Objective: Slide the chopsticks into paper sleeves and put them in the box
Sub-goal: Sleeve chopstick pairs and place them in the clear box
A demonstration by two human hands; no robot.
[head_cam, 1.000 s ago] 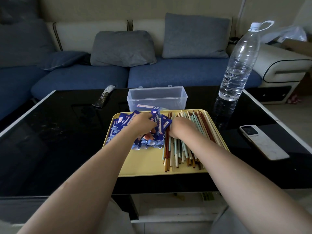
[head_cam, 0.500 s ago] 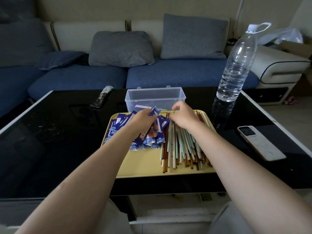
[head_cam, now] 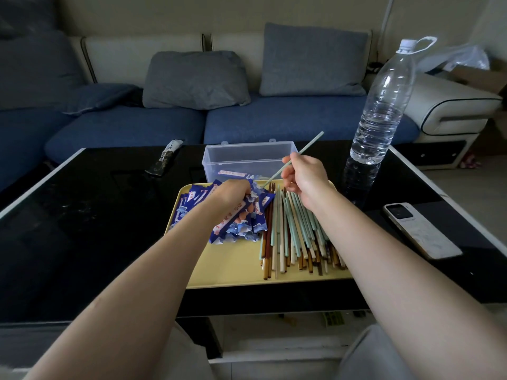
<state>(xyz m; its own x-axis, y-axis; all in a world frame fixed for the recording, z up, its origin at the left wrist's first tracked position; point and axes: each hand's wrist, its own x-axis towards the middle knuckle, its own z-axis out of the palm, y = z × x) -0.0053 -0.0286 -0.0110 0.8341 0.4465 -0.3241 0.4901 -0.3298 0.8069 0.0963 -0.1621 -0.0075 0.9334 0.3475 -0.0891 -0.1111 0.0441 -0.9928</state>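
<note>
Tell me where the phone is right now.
The phone lies flat on the black table, right of the yellow tray and nearer than the water bottle.

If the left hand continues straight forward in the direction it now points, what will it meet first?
Most likely the clear plastic box. The left hand grips a blue paper sleeve over the sleeve pile on the yellow tray and points away from the person, toward the box's near wall. Depth is unclear from one view.
</note>
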